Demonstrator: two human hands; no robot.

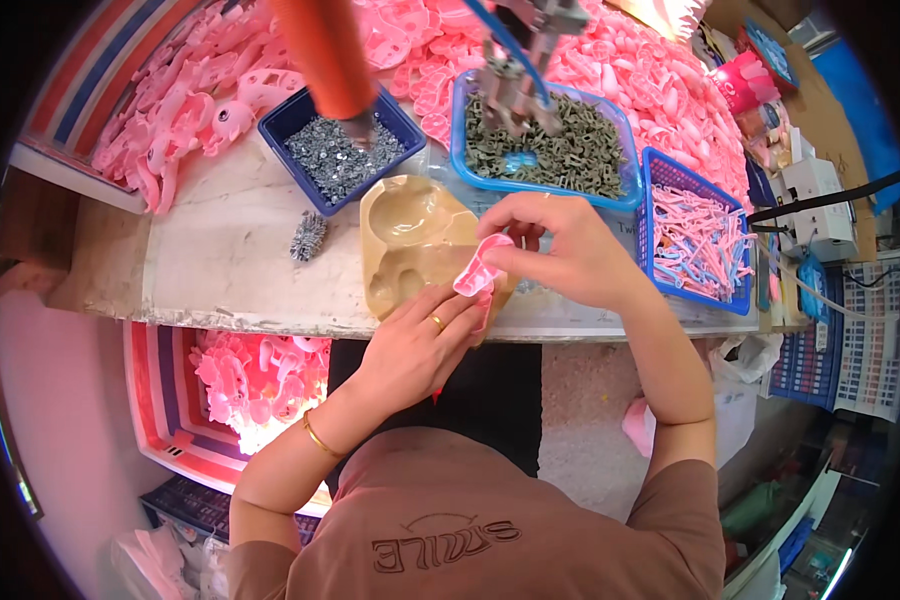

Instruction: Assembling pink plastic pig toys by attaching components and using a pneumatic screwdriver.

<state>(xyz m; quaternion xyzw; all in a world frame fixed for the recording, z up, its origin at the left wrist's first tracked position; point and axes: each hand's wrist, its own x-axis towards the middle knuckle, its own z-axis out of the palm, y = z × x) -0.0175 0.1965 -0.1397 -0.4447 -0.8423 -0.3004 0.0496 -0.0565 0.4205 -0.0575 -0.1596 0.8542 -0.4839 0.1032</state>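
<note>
Head view, table: tabletop open left of the tan fixture, save 1 metal clump; near edge close below.
Right hand: thumb and fingers pinch the pink piece, over the fixture's right side.
Left hand: fingertips at its lower end; grip cannot be told.
Writing: lettering across the brown shirt.
</note>
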